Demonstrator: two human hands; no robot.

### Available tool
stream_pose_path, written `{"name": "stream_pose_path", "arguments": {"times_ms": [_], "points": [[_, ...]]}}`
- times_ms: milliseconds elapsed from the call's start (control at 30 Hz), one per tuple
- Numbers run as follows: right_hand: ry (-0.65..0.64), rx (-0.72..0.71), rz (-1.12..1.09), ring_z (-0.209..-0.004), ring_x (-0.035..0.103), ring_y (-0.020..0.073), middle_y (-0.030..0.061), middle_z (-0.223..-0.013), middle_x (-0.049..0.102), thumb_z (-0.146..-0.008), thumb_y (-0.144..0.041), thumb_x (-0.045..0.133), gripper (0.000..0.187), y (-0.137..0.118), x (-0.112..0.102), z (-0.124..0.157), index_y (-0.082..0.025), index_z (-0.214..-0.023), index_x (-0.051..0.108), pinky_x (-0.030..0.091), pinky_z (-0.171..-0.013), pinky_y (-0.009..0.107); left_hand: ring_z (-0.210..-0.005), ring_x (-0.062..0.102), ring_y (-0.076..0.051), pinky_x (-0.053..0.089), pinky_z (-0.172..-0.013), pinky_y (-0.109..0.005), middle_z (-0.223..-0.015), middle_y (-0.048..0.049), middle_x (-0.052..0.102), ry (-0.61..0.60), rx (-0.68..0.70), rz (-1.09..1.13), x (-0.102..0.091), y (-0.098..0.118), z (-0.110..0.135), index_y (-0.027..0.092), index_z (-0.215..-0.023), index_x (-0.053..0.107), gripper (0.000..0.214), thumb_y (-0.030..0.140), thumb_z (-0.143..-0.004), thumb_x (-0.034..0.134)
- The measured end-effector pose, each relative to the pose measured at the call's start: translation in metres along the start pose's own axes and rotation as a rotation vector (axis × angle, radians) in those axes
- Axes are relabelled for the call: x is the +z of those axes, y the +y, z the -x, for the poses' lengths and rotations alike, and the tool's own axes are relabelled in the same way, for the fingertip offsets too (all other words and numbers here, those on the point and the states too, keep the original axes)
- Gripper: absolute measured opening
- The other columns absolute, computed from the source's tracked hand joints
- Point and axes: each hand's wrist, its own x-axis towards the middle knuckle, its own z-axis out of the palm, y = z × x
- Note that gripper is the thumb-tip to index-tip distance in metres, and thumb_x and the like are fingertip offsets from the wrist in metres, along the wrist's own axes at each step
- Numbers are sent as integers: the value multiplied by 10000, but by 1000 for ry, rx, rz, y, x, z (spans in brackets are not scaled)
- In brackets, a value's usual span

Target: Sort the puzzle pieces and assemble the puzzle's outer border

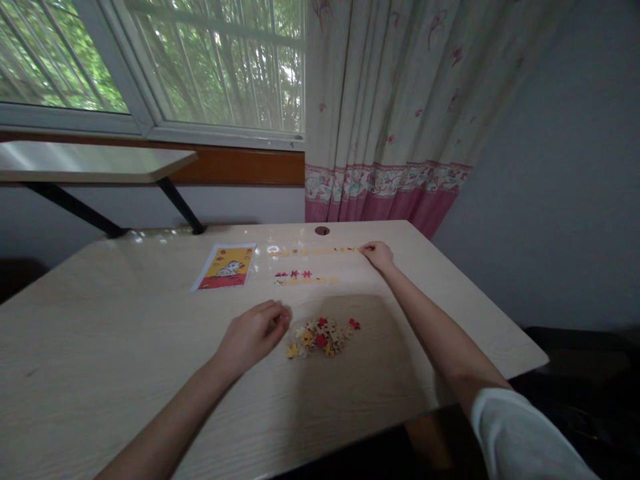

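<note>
Pile of puzzle pieces (321, 341) lies on the worktop (125, 347), pale with some red and yellow. Left hand (254, 331) just beside it, fingers loosely curled; cannot tell whether anything is held. Beyond: red pieces (307, 274) and the farthest row (315, 251). Right hand (377, 255) at that row's right end, fingertips nearly together; grip unclear. Printed picture (227, 268) left of rows.

Dim indoors, daylight through window (225, 73), glare on shelf (95, 160), soft shadow on tabletop (125, 333), fine detail blurred
</note>
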Motion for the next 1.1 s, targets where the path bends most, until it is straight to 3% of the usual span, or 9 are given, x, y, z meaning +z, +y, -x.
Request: {"name": "stream_pose_path", "arguments": {"times_ms": [133,200,300,367,467,600,800,933,1100], "points": [[-81,-100,-25,-776,586,152,76,-874,666,-773,-281,565,262,-6,-12,10,-141,-971,666,409,-689,253,-765,562,-179,397,-644,-261,-833,-29,598,1,-3,-2,-1,1,-1,205,-818,569,218,301,-873,381],[-175,-177,-45,-720,573,126,52,-821,658,-740,-263,604,241,-13,-20,21,-137,-934,675,404,-652,225,-762,563,-178,396,-642,-262,-834,-29,600,3,-3,5,-1,1,-1,205,-818,572,214,298,-871,387],[-476,-334,-67,-599,540,93,-9,-674,624,-653,-243,693,217,-26,-31,48,-158,-853,695,385,-572,192,-744,561,-173,393,-635,-260,-825,-27,602,5,4,19,0,2,-1,203,-809,573,207,290,-866,394],[-795,-494,-44,-584,523,83,-18,-670,614,-652,-226,699,252,-34,-37,69,-166,-896,686,375,-556,187,-744,561,-173,394,-639,-260,-817,-28,602,10,12,24,0,2,-1,199,-799,572,209,284,-866,393],[-973,-637,41,-624,519,88,-11,-716,624,-615,-205,734,285,-45,-43,97,-172,-892,680,378,-578,189,-757,562,-178,396,-645,-261,-813,-30,603,16,13,16,0,3,-1,198,-796,571,205,280,-863,395],[-999,-705,117,-659,516,95,8,-753,622,-641,-126,694,191,-53,-51,113,-145,-829,664,384,-611,197,-758,563,-180,396,-640,-262,-821,-30,607,14,14,11,0,3,0,201,-804,572,201,280,-863,396],[-915,-660,119,-606,490,82,6,-710,603,-658,-78,630,143,-56,-54,109,-126,-792,633,376,-565,190,-746,561,-169,393,-625,-249,-820,-24,607,20,35,55,1,3,0,202,-814,575,183,254,-856,405],[-801,-670,-144,-649,540,88,4,-741,628,-724,-126,601,150,-64,-49,108,-156,-861,654,419,-618,206,-715,551,-156,388,-618,-241,-790,-21,607,35,52,110,1,3,-4,194,-801,588,170,221,-838,424],[-673,-434,-647,-757,616,124,37,-835,663,-720,-299,651,155,-77,-27,119,-167,-798,673,485,-707,258,-652,529,-139,379,-582,-233,-756,-24,618,38,63,226,-6,10,-17,180,-803,625,184,235,-826,451]]}}
